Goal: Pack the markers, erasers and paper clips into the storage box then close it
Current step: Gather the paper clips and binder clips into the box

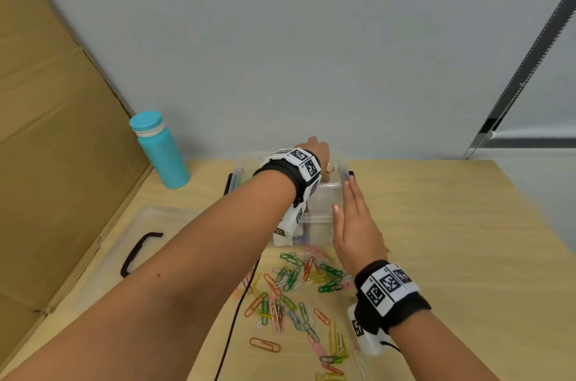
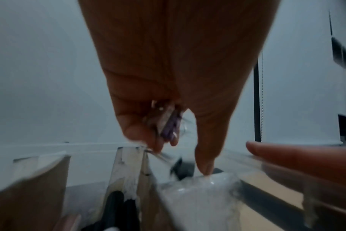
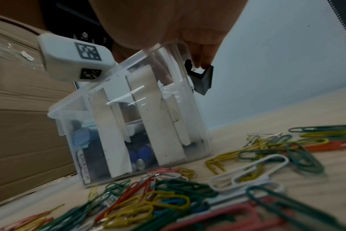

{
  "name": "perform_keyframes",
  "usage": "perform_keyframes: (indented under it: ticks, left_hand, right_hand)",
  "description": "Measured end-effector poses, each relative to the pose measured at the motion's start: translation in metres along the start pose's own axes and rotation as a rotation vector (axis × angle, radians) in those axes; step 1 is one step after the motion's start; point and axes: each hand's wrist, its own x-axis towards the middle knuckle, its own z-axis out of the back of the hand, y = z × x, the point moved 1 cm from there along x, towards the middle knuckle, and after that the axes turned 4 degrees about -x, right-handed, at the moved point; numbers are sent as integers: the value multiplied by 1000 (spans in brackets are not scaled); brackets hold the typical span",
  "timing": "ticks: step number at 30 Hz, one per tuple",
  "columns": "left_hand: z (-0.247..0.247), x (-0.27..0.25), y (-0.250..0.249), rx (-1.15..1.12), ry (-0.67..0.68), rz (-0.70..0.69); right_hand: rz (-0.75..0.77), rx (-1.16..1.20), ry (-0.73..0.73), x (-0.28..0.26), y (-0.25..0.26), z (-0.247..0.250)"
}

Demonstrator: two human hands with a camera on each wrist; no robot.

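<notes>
The left hand [image 2: 168, 87] pinches paper clips [image 2: 169, 125] above the clear storage box [image 3: 128, 118] mid-frame; the right hand [image 1: 353, 224], fingers straight, rests flat against its side.

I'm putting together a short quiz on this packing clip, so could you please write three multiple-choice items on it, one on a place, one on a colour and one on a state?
1. Where do the loose paper clips lie?
A. On the table in front of the storage box
B. Inside the bottle
C. On the lid

2. What colour is the bottle?
A. Red
B. Turquoise
C. Black

3. In what state is the storage box?
A. Lid latched on
B. Open, with the lid off
C. Tipped upside down

Answers:
1 A: the head view shows the clips scattered on the table, on the person's side of the box.
2 B: body and cap are turquoise.
3 B: the clear lid lies to the left of the box, the left hand reaches over the open top holding clips, and the right hand rests flat against the box's side.
</notes>
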Motion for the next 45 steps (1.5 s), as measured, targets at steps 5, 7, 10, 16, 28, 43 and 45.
perform_keyframes:
  ticks: [5, 7, 10, 16, 28, 43, 45]
  left_hand:
    - [2, 11, -1, 27, 96, -51]
    - [5, 7, 3, -14, 92, -54]
    - [13, -19, 11, -173, -14, -80]
    - [8, -121, 35, -474, -486, -197]
    - [-140, -200, 93, -297, 105, 231]
    - [-146, -180, 55, -363, 95, 65]
    - [-145, -171, 51, -314, 150, 9]
  right_hand:
    - [-10, 20, -7, -1, 1, -1]
    - [-15, 26, -1, -2, 1, 0]
    - [-19, 39, 17, -1, 2, 1]
    - [-95, 144, -30, -4, -13, 21]
    - [-71, -226, 751, -57, -52, -5]
    - [129, -159, 798, -44, 10, -10]
    - [147, -192, 829, -43, 16, -17]
